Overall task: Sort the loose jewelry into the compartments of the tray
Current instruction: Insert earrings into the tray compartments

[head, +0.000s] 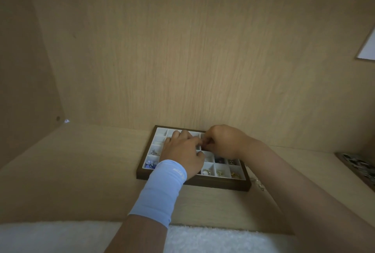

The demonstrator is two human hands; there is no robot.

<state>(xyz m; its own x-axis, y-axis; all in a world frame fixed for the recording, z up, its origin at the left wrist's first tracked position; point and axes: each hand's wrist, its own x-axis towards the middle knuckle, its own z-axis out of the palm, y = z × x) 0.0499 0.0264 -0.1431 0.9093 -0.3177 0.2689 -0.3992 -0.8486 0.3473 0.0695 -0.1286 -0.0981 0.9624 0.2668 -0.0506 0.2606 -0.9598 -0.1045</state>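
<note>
Head view: my left hand (182, 150) and right hand (222, 141) meet, curled — grip unclear — over the tray (194, 184), its far edge at the back wall (203, 70), jewelry (220, 172) in its near compartments, open shelf (91, 161) to its left.

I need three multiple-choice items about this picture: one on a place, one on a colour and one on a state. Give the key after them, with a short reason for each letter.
1. Where does the tray stand?
A. on the wooden shelf, near the back wall
B. on a tiled floor
C. on a lap

2. What colour is the sleeve on the left wrist?
A. red
B. light blue
C. black

3. In what state is the tray's near right corner compartment?
A. empty
B. covered by a hand
C. holding gold-coloured pieces

Key:
1 A, the dark frame rests on light wood close to the rear panel.
2 B, pale blue fabric wraps that wrist.
3 C, gold shows against the white lining.
</note>
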